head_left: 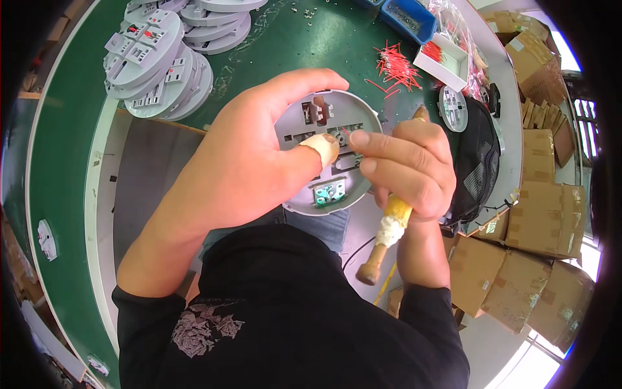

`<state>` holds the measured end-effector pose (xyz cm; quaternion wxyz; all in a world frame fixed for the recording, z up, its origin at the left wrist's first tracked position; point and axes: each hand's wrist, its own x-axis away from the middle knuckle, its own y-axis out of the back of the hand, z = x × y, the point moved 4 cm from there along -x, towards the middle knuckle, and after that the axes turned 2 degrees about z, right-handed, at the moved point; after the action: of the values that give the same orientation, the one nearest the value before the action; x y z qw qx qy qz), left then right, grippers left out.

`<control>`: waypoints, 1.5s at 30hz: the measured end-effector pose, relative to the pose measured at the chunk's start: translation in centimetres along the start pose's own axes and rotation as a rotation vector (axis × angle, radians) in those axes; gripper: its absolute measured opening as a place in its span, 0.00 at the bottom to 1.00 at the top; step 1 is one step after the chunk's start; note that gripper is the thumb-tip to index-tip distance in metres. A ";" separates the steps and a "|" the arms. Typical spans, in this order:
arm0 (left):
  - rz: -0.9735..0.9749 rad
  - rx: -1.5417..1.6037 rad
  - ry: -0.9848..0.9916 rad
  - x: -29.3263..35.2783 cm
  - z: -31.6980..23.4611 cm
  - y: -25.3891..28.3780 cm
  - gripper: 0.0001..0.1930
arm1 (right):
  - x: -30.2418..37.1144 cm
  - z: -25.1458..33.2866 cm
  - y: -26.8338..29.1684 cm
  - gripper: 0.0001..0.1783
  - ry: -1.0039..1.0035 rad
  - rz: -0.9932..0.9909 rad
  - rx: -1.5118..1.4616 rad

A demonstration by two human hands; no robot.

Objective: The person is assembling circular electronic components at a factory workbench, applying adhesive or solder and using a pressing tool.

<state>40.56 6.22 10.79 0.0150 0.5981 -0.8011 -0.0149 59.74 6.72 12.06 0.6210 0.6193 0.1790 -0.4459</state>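
1. The left hand [253, 139] is gripping the round grey plastic housing [358, 111] firmly, one finger lying along its far rim and the thumb, wrapped in beige tape [323, 149], pressing near its middle.
2. The housing is sitting between both hands, above the lap and just off the near edge of the green tabletop [285, 48], its fitted inner side facing up.
3. The right hand [418, 162] is curling around a stick-like tool [396, 212] with a yellow and white middle, while two of its fingertips are closing in, nearly together, beside the taped thumb.
4. A thin red piece [345, 131] is showing there, probably a wire like those in the red pile [396, 68]; whether the fingertips are pinching it, I cannot tell.
5. The work seems to be centring on that spot, so good practice is keeping the rim braced and the thumb steadying the small part without covering its slot.
6. The tool's blunt end is pointing down toward the body; careful handling means keeping both its ends clear of the green circuit board [329, 192] and the brown fitting [319, 110].
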 end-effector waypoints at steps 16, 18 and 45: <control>0.001 -0.481 -0.250 0.1 -0.7 -0.7 0.22 | -1.3 -0.5 -0.6 0.09 -0.649 0.109 -0.500; -0.061 -0.384 -0.346 0.2 -0.4 -0.6 0.21 | -1.1 -0.1 -0.5 0.09 -0.493 0.044 -0.517; -0.073 -1.006 -0.670 -4.8 6.5 -2.9 0.14 | -3.2 -18.8 -3.9 0.14 -0.684 -0.936 -1.100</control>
<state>44.47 10.04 4.14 0.0425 0.5076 -0.6359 -0.5798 61.17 25.86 9.04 0.6065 -0.0864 0.4143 -0.6732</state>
